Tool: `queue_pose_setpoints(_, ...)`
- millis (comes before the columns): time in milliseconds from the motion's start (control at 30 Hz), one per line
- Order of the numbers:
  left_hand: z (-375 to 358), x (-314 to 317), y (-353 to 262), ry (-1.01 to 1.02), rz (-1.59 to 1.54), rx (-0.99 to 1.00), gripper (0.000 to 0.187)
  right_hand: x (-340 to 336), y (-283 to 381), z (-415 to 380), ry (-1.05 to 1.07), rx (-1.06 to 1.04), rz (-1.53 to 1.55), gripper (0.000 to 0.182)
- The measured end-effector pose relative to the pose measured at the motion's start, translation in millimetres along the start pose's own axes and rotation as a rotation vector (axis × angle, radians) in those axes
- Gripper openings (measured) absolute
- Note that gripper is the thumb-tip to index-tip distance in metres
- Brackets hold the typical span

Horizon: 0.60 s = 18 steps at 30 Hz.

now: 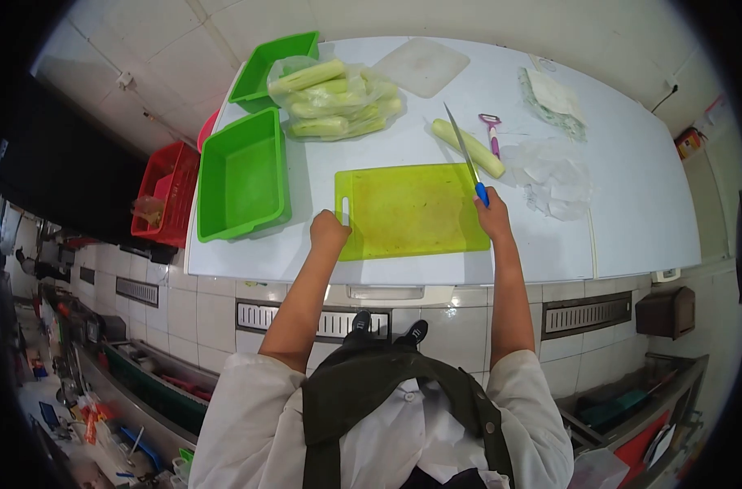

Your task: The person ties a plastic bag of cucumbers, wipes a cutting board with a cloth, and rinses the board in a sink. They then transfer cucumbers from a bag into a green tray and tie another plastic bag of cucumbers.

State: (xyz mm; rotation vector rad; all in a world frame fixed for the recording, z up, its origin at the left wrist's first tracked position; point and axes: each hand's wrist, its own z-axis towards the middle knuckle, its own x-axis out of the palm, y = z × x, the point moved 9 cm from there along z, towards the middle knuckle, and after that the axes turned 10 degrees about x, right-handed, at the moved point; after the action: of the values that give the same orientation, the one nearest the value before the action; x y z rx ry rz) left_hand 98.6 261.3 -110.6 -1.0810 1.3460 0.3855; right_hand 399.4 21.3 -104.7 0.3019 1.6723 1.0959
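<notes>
My right hand [491, 216] is closed around the blue handle of a kitchen knife [466, 147], its long blade angled up and away to the left. The hand is at the right edge of a yellow-green cutting board [416, 212]. My left hand [330, 234] is closed on the board's left edge, just below its handle slot. Behind the board's right end lies a long pale-green vegetable [456, 143], with the knife blade crossing in front of it. A purple-handled peeler [492, 134] lies beside this vegetable.
A green tub [283, 175] stands left of the board, with another green tub [253, 80] behind it. A clear bag [338, 106] holds several pale-green vegetables. A translucent sheet [424, 67], a folded cloth [554, 98] and crumpled plastic [553, 175] lie on the white table [640, 204].
</notes>
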Motion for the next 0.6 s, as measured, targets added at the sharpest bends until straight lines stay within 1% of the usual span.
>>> queue_pose_setpoints(33, -1.3, 3.6, 5.7, 0.0, 0.009, 0.015, 0.04, -0.9, 0.6, -8.1, -0.017, -0.015, 0.035, 0.021)
queue_pose_setpoints(133, -23.4, 5.4, 10.3, -0.011, 0.006, 0.082, 0.036, 1.8, -0.7, -21.8, 0.034, 0.019, 0.019, 0.021)
queue_pose_setpoints(167, -29.7, 2.4, 8.0, -0.019, 0.003, 0.112, 0.035, 4.4, 1.7, -24.3, 0.058, -0.002, 0.034, 0.021)
queue_pose_setpoints(233, -34.9, 0.7, 8.8, 0.022, 0.003, 0.044, 0.037, 10.1, 3.9, -32.4, 0.1, -0.037, 0.068, 0.02)
queue_pose_setpoints(333, -45.5, 9.9, 7.5, 0.034, 0.038, 0.007, 0.045, 7.2, 12.6, -38.8, -0.032, -0.145, 0.086, 0.021)
queue_pose_setpoints(433, -73.2, 11.6, 6.0, 0.046, 0.011, 0.017, 0.052, 4.8, 7.7, -47.3, 0.119, 0.052, 0.134, 0.019)
queue_pose_setpoints(467, -87.0, 13.5, 6.6, 0.058, -0.014, 0.022, 0.054, 4.5, 8.1, -55.2, 0.155, 0.073, 0.112, 0.019)
queue_pose_setpoints(533, -113.5, 22.3, 18.5, 0.177, -0.023, 0.084, 0.06, 5.8, 3.3, -75.4, 0.226, 0.118, 0.059, 0.018)
queue_pose_setpoints(600, -157.2, 41.6, 41.2, 0.31, -0.548, -0.212, 0.067, 9.2, -6.7, -104.6, 0.241, 0.092, 0.035, 0.021)
